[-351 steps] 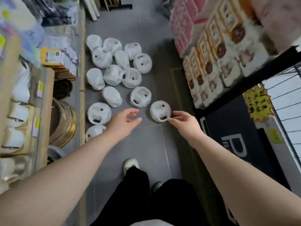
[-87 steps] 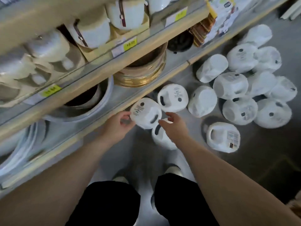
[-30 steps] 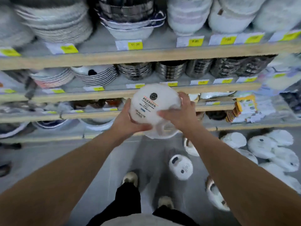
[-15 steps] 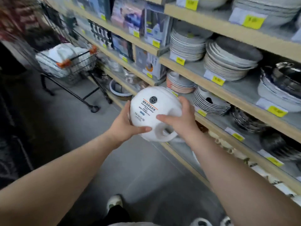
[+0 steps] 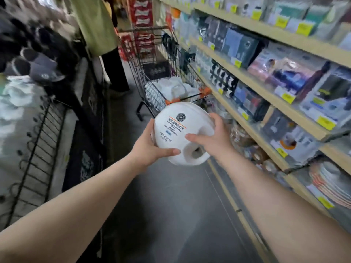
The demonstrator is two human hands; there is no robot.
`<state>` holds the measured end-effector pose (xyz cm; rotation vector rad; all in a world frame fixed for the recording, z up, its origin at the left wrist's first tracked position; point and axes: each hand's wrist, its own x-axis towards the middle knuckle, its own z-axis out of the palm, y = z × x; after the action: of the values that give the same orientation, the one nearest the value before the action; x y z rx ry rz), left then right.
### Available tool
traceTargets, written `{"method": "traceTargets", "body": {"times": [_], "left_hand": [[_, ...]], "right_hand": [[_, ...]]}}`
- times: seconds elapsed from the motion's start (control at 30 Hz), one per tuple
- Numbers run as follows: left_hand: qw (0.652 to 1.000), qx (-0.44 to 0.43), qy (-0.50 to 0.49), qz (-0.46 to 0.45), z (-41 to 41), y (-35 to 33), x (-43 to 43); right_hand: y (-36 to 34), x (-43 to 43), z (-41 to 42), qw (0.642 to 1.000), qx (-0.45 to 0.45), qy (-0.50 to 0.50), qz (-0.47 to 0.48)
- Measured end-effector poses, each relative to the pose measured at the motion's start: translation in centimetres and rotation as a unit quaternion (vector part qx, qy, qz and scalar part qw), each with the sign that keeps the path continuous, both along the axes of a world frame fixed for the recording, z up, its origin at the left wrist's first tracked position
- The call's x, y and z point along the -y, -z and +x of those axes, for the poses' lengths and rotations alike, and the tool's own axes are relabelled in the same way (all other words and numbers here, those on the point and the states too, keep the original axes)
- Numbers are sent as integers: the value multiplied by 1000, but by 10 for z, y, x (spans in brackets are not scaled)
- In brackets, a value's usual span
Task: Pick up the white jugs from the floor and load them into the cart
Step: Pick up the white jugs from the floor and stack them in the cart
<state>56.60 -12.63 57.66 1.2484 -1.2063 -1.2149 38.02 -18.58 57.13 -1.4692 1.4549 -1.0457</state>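
Jug [image 5: 181, 132] lifted off floor [image 5: 171, 205], carried toward cart [image 5: 149, 79]; cart now straight ahead, much nearer.

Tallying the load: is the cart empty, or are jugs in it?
Not empty: white jugs lie piled in the cart.

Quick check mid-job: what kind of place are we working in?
Most likely a retail shop aisle. Shelves of boxed goods carry yellow price tags, a wire shopping cart stands ahead with white jugs inside, and the left hand and right hand hold another jug.
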Motion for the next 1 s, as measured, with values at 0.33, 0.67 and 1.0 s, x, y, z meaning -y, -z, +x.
{"method": "traceTargets", "body": {"times": [0.33,0.67,1.0], "left_hand": [[992,29,-124,11,77,10,162],[979,46,-194,41,155,20,325],[994,63,-74,51,275,38,515]], "right_hand": [[7,209,94,991,-22,-129,-23],[11,389,177,981,-32,-191,-7],[29,535,276,996,-39,-83,10]]}}
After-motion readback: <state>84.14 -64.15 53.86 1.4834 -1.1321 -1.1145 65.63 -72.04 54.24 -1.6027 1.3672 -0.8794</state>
